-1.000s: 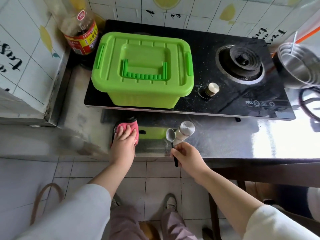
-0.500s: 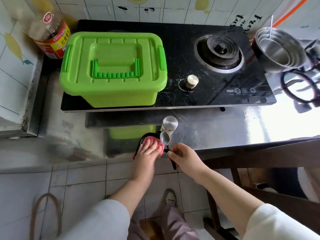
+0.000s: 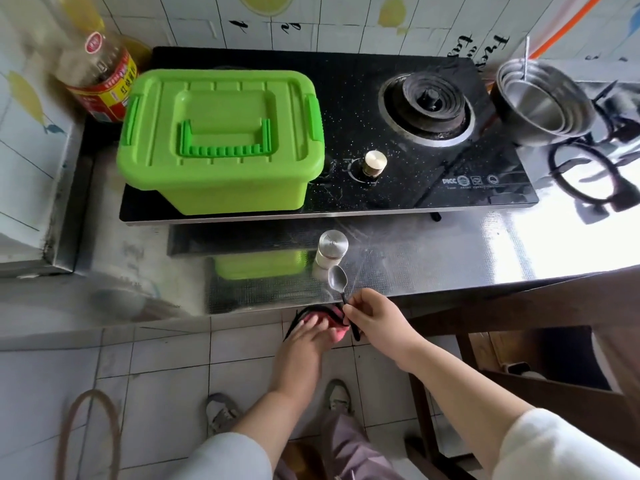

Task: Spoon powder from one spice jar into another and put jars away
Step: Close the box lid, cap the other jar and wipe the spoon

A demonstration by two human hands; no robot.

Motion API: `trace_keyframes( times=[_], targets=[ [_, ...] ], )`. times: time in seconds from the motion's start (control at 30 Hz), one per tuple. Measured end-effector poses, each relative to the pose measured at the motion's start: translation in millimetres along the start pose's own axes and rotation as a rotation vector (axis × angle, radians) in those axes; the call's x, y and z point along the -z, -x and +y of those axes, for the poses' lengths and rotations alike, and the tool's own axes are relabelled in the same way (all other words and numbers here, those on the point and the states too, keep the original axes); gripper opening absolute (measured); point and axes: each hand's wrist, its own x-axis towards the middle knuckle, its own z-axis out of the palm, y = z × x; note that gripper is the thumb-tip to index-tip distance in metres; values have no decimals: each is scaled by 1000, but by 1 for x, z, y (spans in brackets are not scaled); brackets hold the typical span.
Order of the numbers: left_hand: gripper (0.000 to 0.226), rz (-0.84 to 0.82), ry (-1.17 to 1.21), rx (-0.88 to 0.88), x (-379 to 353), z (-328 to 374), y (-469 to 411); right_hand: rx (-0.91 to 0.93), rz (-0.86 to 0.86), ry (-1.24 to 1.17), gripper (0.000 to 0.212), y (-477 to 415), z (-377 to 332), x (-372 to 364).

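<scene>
The steel table [image 3: 450, 258] runs the width of the view and carries a black gas stove [image 3: 415, 192]. On the stove's left half sits a closed green storage box [image 3: 221, 140], probably where the jars get put away. A sauce bottle [image 3: 100, 81] stands behind the box, and nested steel bowls [image 3: 540, 102] sit at the far right, clear of the work. The one spice jar [image 3: 330, 251] in view stands upright near the table's front edge with its metal lid on, so no powder can go in or out yet. No second jar shows. At the front lip the left hand [image 3: 308, 337] lays straight, close-set fingers over a pink cloth [image 3: 338, 333], apparently wiping along the edge. Its thumb is hidden. The right hand [image 3: 374, 320] pinches the dark handle of a small spoon [image 3: 337, 279], whose bowl is raised just beside the jar and looks empty.
</scene>
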Motion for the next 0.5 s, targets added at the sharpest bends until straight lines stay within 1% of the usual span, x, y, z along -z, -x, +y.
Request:
trace_keyframes(
  times=[0.03, 0.07, 0.13, 0.17, 0.23, 0.27, 0.33, 0.4, 0.5],
  targets=[
    [44, -20, 26, 64, -1, -5, 9, -2, -2, 8, 14, -1, 1, -1],
    [37, -27, 65, 141, 1, -10, 18, -3, -8, 19, 13, -2, 1, -4],
    [13, 22, 90, 314, 7, -16, 30, -11, -27, 27, 11, -4, 2, -10],
    [13, 48, 107, 408, 12, -18, 33, -16, -35, 23, 11, -4, 2, -14],
    [18, 94, 247, 541, 25, -20, 33, -19, -42, 23, 12, -6, 2, -23],
    [19, 129, 319, 581, 32, -23, 31, -28, -46, 17, 12, -7, 1, -28],
    [21, 173, 390, 635, 50, -31, 25, -69, -53, -28, 10, -10, -2, -38],
    [22, 165, 465, 654, 67, -41, 17, -120, -59, -79, 8, -13, -5, -46],
    [25, 166, 617, 672, 95, -58, 10, -146, -43, -128, 6, -23, -13, -56]
  ],
)
